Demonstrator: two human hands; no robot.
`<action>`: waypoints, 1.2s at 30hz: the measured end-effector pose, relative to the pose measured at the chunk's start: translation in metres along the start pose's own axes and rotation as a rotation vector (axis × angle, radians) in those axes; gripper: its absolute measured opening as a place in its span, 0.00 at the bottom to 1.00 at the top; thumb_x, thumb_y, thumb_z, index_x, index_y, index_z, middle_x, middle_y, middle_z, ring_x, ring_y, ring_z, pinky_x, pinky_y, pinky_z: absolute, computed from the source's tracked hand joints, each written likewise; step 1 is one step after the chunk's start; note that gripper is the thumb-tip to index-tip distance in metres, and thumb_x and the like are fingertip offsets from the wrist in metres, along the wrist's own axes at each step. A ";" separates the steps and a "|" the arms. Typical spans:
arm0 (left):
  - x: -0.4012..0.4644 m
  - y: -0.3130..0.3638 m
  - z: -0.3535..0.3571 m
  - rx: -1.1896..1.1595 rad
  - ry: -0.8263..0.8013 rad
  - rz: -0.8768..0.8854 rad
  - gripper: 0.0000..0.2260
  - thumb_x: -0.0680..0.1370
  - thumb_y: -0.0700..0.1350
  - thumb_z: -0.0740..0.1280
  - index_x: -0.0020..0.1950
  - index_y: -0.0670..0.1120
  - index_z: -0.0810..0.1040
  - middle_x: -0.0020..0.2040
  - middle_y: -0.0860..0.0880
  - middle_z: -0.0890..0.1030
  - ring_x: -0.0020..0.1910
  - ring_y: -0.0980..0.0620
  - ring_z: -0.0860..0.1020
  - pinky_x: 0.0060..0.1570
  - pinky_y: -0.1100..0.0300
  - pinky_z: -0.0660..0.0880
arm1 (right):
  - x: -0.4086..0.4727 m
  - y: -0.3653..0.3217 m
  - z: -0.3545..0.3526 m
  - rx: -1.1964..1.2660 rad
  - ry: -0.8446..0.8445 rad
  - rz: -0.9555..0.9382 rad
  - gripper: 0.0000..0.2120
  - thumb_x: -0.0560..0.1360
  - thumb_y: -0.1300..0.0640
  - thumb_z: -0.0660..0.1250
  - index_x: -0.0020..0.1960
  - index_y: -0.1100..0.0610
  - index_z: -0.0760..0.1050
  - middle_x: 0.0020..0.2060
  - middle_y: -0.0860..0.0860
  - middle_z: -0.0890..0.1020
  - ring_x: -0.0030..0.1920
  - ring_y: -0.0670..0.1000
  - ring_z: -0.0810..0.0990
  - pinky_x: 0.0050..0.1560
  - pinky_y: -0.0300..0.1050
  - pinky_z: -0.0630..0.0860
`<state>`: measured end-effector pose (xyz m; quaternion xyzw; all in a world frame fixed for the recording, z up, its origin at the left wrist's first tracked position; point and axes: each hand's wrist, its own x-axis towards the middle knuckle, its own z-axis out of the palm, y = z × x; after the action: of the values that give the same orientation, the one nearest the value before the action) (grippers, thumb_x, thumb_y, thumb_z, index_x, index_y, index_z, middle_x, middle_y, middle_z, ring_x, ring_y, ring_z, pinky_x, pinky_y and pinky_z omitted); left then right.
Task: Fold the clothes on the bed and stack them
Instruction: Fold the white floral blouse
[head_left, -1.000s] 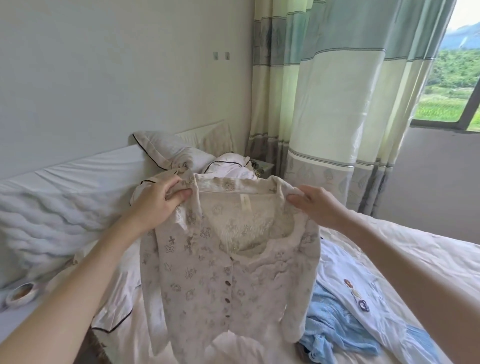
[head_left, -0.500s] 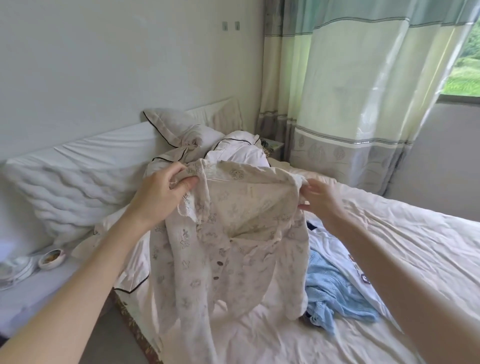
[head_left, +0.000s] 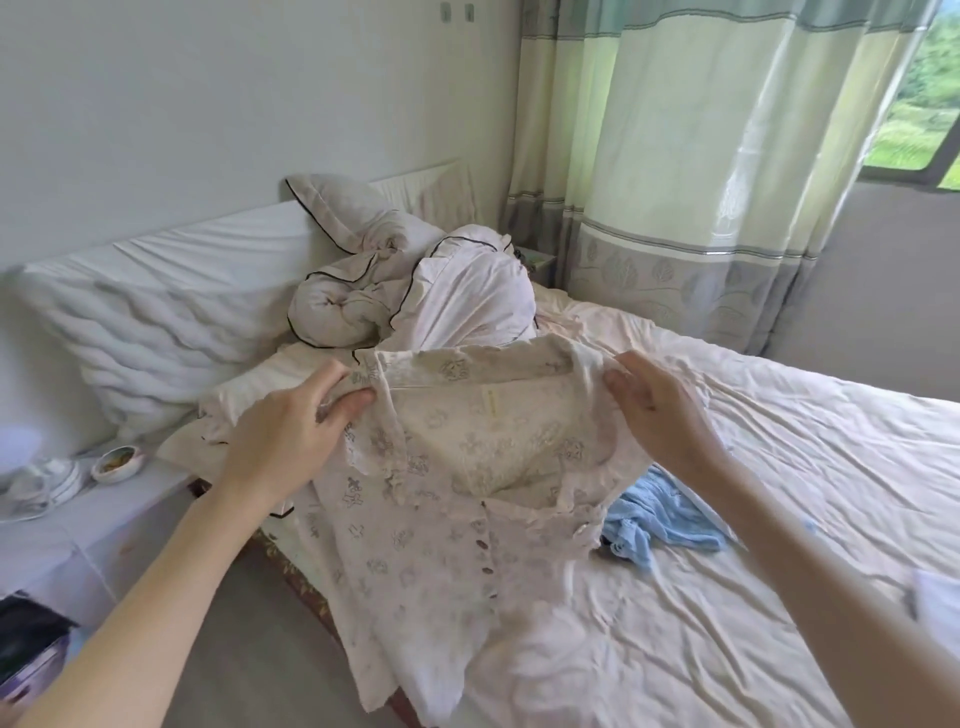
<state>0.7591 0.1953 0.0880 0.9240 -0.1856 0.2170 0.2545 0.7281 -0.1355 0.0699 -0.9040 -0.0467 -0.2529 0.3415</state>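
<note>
Fingers (head_left: 347, 410) of both hands pinching the cream blouse (head_left: 441, 525) by its shoulders, collar up, length hanging downward.

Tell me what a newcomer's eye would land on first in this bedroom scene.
First, the cream lace blouse held up at centre frame, the left hand and right hand each pinching a shoulder, its hem draping onto the bed. Next, the crumpled light blue garment lying on the sheet just right of the blouse. Behind them, a bundled white duvet sits by the headboard.
</note>
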 end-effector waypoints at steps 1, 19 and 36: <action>-0.010 -0.001 -0.004 -0.006 -0.002 0.019 0.20 0.74 0.61 0.56 0.49 0.47 0.74 0.29 0.49 0.76 0.28 0.52 0.74 0.28 0.56 0.70 | -0.010 -0.008 -0.005 -0.031 0.031 -0.039 0.07 0.79 0.61 0.63 0.42 0.58 0.72 0.31 0.46 0.72 0.33 0.40 0.69 0.36 0.30 0.64; -0.035 -0.012 -0.054 -0.274 0.152 0.095 0.17 0.72 0.61 0.63 0.48 0.49 0.79 0.34 0.54 0.79 0.35 0.55 0.76 0.33 0.69 0.67 | -0.048 -0.083 -0.029 -0.351 0.342 -0.330 0.07 0.77 0.60 0.64 0.45 0.62 0.78 0.39 0.54 0.82 0.32 0.56 0.77 0.31 0.44 0.75; 0.081 -0.178 0.194 0.012 -0.251 -0.130 0.13 0.81 0.55 0.57 0.57 0.48 0.73 0.35 0.57 0.74 0.31 0.53 0.72 0.26 0.63 0.60 | 0.098 0.115 0.191 -0.455 -0.210 0.025 0.14 0.81 0.52 0.57 0.53 0.60 0.75 0.48 0.54 0.80 0.43 0.59 0.78 0.37 0.52 0.74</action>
<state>0.9668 0.2119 -0.0916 0.9555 -0.1543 0.0838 0.2372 0.9244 -0.1091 -0.0725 -0.9795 -0.0128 -0.1571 0.1257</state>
